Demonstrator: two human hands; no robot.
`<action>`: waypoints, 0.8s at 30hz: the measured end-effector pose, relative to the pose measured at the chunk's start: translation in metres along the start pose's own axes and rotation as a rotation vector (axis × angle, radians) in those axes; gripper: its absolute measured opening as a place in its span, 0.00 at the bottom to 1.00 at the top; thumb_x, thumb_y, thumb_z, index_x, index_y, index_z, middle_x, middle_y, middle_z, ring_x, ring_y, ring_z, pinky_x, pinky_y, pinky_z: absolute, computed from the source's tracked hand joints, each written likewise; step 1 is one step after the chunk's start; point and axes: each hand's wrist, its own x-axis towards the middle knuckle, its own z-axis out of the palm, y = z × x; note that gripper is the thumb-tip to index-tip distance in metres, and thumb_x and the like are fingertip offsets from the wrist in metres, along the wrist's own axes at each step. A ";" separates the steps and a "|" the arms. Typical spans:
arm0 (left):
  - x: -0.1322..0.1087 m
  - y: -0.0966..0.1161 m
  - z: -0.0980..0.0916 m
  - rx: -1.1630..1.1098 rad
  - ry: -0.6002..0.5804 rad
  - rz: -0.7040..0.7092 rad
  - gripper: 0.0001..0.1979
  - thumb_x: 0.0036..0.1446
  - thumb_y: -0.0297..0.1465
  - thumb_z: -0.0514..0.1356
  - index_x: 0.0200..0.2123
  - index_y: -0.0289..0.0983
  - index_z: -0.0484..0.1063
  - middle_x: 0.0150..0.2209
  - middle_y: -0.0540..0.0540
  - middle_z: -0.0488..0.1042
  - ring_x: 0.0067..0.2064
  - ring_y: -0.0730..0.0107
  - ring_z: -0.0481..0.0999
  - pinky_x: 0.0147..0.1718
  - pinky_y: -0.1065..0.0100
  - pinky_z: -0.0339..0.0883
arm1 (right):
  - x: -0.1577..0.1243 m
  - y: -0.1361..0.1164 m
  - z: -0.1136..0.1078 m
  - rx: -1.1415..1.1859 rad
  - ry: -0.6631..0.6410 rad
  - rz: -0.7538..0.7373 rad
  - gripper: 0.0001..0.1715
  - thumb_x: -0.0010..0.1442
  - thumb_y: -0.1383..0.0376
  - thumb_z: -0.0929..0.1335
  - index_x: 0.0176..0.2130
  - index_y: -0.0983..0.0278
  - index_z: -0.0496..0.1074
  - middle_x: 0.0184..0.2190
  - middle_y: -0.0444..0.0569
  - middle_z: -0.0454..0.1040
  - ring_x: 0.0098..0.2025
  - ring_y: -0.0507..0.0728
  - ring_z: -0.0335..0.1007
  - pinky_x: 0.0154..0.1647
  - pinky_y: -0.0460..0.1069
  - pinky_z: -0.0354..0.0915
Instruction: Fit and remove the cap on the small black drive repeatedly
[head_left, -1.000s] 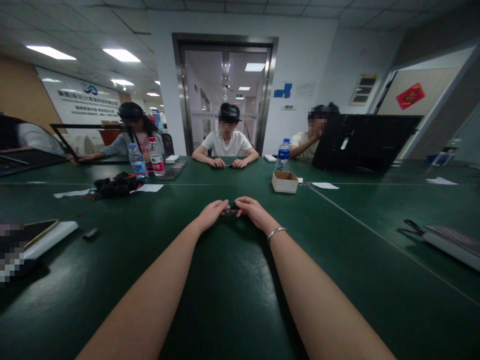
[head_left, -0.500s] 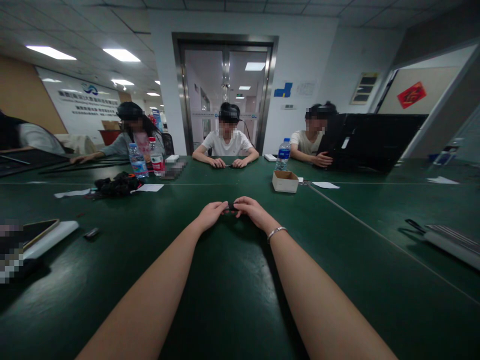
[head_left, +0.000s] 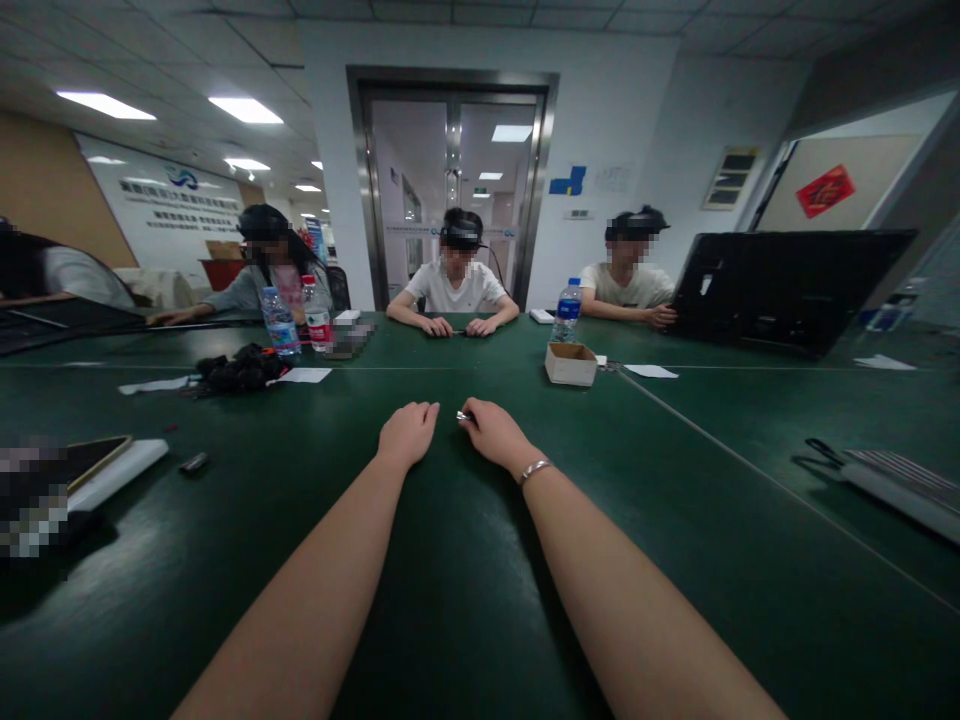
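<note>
Both my forearms stretch out over the dark green table [head_left: 465,560]. My right hand [head_left: 491,433] is curled, its fingertips pinched on a small shiny metal piece [head_left: 463,416] just above the tabletop. My left hand [head_left: 407,432] rests beside it, a short gap to the left, fingers loosely bent and holding nothing that I can see. A silver bracelet [head_left: 534,468] sits on my right wrist.
A small open cardboard box [head_left: 570,363] and a water bottle [head_left: 566,311] stand ahead right. Two bottles [head_left: 280,322] and a black bundle [head_left: 238,371] lie ahead left. A small dark stick [head_left: 194,462] and a phone [head_left: 90,458] are left. Three people sit opposite; an open laptop [head_left: 780,290] stands at right.
My hands, joined on a small dark piece a second ago, have come apart. The left hand has let go; the right keeps a small metal piece. The laptop at right has shifted.
</note>
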 end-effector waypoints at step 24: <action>-0.117 -0.184 -0.144 0.681 0.034 -0.671 0.27 0.54 0.43 0.45 0.49 0.37 0.71 0.56 0.30 0.63 0.54 0.39 0.62 0.44 0.52 0.56 | -0.112 0.169 -0.105 0.446 0.587 0.769 0.22 0.45 0.56 0.70 0.37 0.63 0.61 0.26 0.44 0.69 0.24 0.53 0.66 0.30 0.50 0.64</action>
